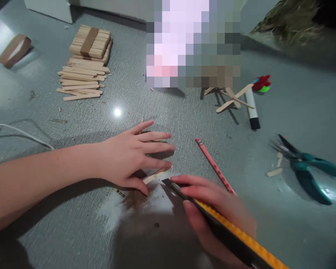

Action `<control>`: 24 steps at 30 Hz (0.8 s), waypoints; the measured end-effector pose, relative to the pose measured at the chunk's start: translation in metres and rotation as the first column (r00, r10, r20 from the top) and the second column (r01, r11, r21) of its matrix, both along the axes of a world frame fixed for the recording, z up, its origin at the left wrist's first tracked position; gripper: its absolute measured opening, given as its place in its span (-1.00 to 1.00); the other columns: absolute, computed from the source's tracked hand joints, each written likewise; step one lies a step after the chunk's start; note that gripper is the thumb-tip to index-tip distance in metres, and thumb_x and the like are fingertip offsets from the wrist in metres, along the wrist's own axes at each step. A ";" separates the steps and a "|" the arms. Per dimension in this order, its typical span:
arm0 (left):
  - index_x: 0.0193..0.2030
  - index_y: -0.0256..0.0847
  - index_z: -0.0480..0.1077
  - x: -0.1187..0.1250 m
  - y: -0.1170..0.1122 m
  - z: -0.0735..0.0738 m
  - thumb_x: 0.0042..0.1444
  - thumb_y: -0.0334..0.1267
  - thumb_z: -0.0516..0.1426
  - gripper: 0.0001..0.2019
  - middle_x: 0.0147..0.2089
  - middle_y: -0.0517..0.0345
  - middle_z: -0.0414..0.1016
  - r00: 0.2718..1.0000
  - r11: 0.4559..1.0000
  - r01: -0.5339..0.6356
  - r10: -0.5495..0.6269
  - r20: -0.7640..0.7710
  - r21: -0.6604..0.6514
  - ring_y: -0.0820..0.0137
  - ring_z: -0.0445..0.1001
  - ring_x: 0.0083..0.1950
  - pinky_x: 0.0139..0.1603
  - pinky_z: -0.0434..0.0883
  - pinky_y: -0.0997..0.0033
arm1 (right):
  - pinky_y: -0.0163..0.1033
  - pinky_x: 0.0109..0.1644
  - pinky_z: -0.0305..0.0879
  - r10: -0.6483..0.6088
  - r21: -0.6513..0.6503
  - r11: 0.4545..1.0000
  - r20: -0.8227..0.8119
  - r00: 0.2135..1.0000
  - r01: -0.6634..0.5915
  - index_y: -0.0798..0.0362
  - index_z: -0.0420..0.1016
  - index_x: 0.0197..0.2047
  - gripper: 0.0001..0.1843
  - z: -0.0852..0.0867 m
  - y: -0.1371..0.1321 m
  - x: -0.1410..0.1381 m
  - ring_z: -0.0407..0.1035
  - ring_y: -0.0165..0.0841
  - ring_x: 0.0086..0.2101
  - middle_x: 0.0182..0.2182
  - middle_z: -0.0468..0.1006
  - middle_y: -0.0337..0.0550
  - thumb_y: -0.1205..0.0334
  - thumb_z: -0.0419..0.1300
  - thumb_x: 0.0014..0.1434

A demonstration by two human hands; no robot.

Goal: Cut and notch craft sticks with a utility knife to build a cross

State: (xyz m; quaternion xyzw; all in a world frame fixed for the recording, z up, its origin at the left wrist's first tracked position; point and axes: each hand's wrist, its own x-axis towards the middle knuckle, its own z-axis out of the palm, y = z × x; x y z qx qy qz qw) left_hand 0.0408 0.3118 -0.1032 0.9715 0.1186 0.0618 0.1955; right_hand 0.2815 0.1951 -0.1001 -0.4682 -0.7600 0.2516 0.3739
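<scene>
My left hand (134,153) lies flat with its fingers spread, pressing down on a wooden craft stick (156,174) that pokes out between the thumb and little finger. Another bit of stick shows past the fingers on the far side; the rest is hidden under the palm. In my right hand (218,213) is a yellow and black utility knife (226,228). Its blade points left, close to the stick's end; I cannot tell whether they touch. A worn whitish patch (159,198) of the surface lies below the blade. Beyond my right hand rests a red pencil (214,164).
Bundled craft sticks (91,41) and loose sticks (82,80) lie at the back left. Toward the right are teal-handled pliers (305,164), a white marker (252,108) and crossed sticks (234,98). A brown paper band (15,50) and white cable (22,130) are at the left.
</scene>
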 end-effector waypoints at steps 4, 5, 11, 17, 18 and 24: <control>0.38 -0.09 0.30 0.000 -0.005 0.001 0.23 0.17 0.19 -0.33 0.51 -0.02 0.18 1.000 1.000 0.007 -0.006 -0.028 0.026 -0.01 0.00 0.58 0.55 -0.20 -0.31 | -0.37 -0.05 0.55 0.009 -0.046 0.999 0.041 0.999 -0.007 -0.06 0.50 -0.15 -0.83 0.016 -0.002 0.002 0.63 -0.41 -0.20 -0.16 0.69 -0.20 0.38 0.19 0.22; 0.38 -0.10 0.30 0.000 -0.006 0.002 0.24 0.15 0.18 -0.34 0.51 -0.04 0.19 0.999 0.999 0.015 -0.014 -0.032 0.030 0.01 0.01 0.58 0.55 -0.17 -0.29 | -0.36 -0.07 0.55 0.011 -0.071 0.997 0.033 0.999 -0.009 -0.06 0.50 -0.16 -0.83 0.019 -0.002 0.002 0.63 -0.40 -0.21 -0.17 0.69 -0.21 0.38 0.19 0.22; 0.26 -0.21 0.40 0.019 0.002 0.011 0.05 0.09 0.34 -0.31 0.50 -0.13 0.19 0.991 0.993 0.114 -0.111 -0.073 0.038 0.07 0.08 0.56 0.57 -0.04 -0.08 | -0.31 -0.14 0.59 0.097 -0.032 0.995 0.040 0.994 -0.096 -0.04 0.51 -0.21 -0.84 0.011 0.008 0.000 0.64 -0.35 -0.25 -0.22 0.70 -0.17 0.40 0.20 0.19; 0.40 -0.14 0.30 0.025 0.010 0.006 0.08 0.14 0.32 -0.21 0.52 -0.07 0.13 0.983 0.988 0.153 -0.153 -0.105 -0.007 0.08 0.12 0.55 0.55 0.03 -0.06 | -0.26 -0.10 0.61 0.055 -0.072 0.996 -0.015 0.998 -0.056 -0.05 0.52 -0.18 -0.83 -0.004 0.012 0.008 0.66 -0.29 -0.19 -0.16 0.71 -0.13 0.40 0.21 0.20; 0.39 -0.12 0.32 0.024 0.011 0.004 0.07 0.16 0.32 -0.21 0.51 -0.06 0.16 0.983 0.987 0.159 -0.159 -0.091 -0.003 0.07 0.13 0.54 0.55 0.04 -0.06 | -0.25 -0.11 0.62 0.064 -0.076 0.995 -0.009 0.998 -0.064 -0.05 0.52 -0.18 -0.83 -0.003 0.012 0.009 0.66 -0.28 -0.19 -0.16 0.72 -0.13 0.40 0.21 0.20; 0.40 -0.06 0.31 0.021 0.012 -0.004 0.14 0.27 0.23 -0.23 0.52 -0.02 0.16 0.983 0.982 0.178 -0.174 -0.064 0.060 0.10 0.12 0.55 0.56 0.01 0.02 | -0.30 -0.16 0.64 0.128 -0.035 0.992 0.148 0.981 -0.124 -0.09 0.47 -0.16 -0.82 -0.001 0.009 0.008 0.68 -0.30 -0.25 -0.17 0.74 -0.16 0.39 0.20 0.24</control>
